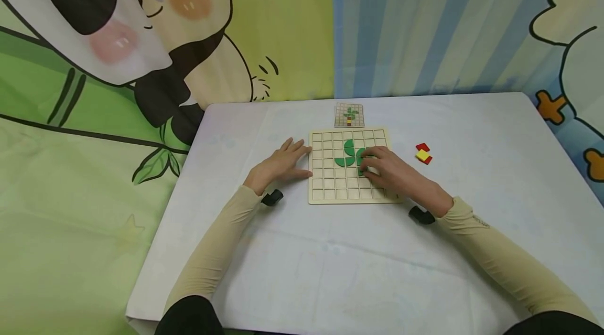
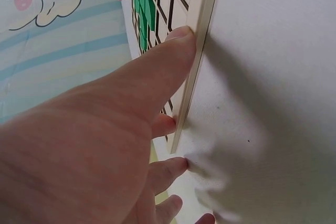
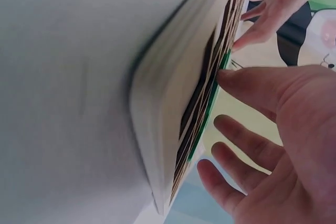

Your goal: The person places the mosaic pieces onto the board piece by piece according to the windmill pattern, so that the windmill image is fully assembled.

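Note:
A pale wooden grid board [image 1: 325,184] lies flat on the table. Several green pieces [image 1: 349,147] with rounded edges sit on its squares, close to the middle. My left hand [image 1: 281,163] touches the board's left edge with thumb and index fingertip, the other fingers stretched out. Over the right half of the board, my right hand [image 1: 395,168] has its fingertips at the green pieces and partly covers them. In the right wrist view its thumb touches a green piece [image 3: 210,106], while three fingers are loosely spread; the index finger is hidden there.
A small pattern card [image 1: 341,121] with a printed grid lies behind the board. To the right of the board are red pieces [image 1: 422,146] and a yellow piece [image 1: 422,155] in a small heap. White cloth [image 1: 302,267] covers the table, and printed curtains [image 1: 292,25] hang behind.

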Motion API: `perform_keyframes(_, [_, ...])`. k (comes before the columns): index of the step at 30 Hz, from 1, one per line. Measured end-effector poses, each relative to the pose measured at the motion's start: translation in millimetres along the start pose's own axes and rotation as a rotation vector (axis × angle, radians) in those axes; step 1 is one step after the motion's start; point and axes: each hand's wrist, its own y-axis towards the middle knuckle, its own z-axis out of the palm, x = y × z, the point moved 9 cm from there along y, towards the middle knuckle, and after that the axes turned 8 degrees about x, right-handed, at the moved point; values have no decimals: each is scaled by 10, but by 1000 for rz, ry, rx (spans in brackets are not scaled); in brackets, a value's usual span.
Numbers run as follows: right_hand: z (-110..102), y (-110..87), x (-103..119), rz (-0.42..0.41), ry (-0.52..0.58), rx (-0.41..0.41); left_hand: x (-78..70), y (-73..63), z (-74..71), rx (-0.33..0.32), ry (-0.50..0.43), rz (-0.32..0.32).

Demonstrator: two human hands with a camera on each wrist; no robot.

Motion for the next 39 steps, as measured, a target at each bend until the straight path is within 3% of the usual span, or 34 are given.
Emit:
perform_keyframes(11, [-58, -77, -61, 41, 41, 25, 22, 4, 10, -12, 0, 9])
perform_keyframes(19, [-165, -221, -278, 172, 59, 45, 28, 12, 17, -13, -7, 6])
perform_keyframes(27, [-437, -515, -554, 224, 17, -64, 12, -5, 3, -12, 0, 7])
perform_keyframes(29, [-488, -596, -680, 293, 0, -71, 10, -3, 0, -11, 2, 6])
perform_keyframes(35, [-492, -851, -1118, 615, -29, -39, 13, 12, -4, -12, 1, 5])
perform_keyframes(39, [-436, -921, -1261, 730, -30, -12, 13, 19, 0, -9, -3, 7])
